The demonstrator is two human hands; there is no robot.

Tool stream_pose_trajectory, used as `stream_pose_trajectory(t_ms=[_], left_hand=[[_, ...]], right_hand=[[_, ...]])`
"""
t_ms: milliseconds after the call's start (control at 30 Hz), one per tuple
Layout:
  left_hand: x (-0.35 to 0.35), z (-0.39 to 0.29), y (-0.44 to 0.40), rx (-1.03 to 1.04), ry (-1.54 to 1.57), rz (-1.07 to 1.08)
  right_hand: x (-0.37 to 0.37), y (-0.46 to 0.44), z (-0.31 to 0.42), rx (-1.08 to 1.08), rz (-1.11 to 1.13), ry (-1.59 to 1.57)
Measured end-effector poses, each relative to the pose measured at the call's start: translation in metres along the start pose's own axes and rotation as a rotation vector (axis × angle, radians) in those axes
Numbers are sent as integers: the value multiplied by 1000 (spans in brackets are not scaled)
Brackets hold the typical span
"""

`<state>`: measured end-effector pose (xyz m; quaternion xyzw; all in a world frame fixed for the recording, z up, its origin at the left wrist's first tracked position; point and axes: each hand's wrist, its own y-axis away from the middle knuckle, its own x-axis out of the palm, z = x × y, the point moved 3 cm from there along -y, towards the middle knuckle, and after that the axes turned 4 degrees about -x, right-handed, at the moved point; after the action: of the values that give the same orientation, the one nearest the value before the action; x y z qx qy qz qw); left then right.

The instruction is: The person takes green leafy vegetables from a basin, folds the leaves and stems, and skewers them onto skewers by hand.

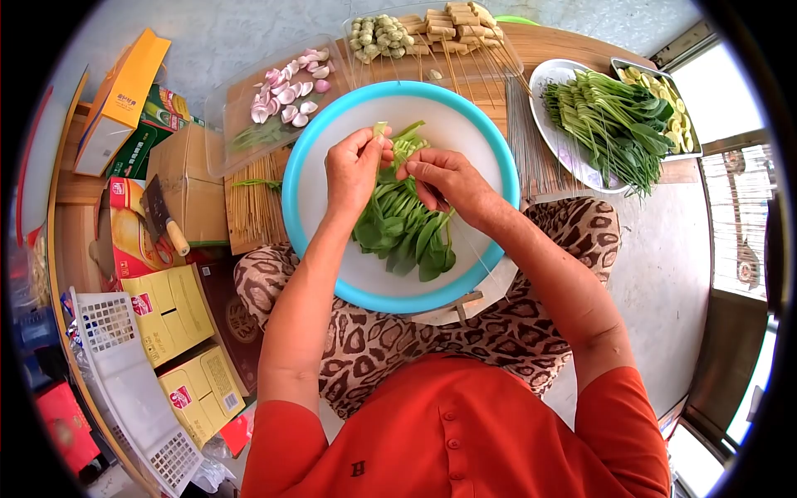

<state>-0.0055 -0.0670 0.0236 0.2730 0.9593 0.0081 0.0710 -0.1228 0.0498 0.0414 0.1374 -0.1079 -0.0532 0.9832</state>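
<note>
We have a brown wooden table (554, 43). At its far side, we see a clear plastic tray (514, 47) with tan food rolls (452, 22). Left of that sits another clear tray (216, 134) with pink and white pieces (286, 93). Thin wooden skewers (251, 217) lie bunched near the left edge. On the right, we see a white oval plate (539, 91) of leafy greens (602, 120), just beside a metal tray (686, 155) of pale slices (677, 119).

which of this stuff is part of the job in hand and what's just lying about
Part of the job:
- left hand and right hand
- greens
- basin under them
- probably the skewers and the plate of more greens

Seemingly just lying about:
- cleaver
- cardboard box
- yellow boxes
- white basket
</note>
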Motion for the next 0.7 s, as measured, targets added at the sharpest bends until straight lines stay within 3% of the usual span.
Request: stream_pose_trajectory(t_ms=[267,333,433,500,567,600,700], left_hand=[[6,-7,8,94,-224,-28],[13,-10,14,317,-342,-60],[18,-22,17,394,-381,-12],[16,-24,13,411,-369,37],[15,-33,13,476,-67,93],[11,-31,13,316,54,104],[-8,-23,-1,182,14,-29]], right_hand=[[-2,0,0,-15,-37,-11],[-3,-2,1,-25,-64,-20],[-8,-2,4,-50,-83,-51],[-13,-1,8,-67,-72,-73],[-22,2,21,-134,-50,-137],[-27,4,30,-175,-25,-220],[-41,17,52,-307,11,-319]])
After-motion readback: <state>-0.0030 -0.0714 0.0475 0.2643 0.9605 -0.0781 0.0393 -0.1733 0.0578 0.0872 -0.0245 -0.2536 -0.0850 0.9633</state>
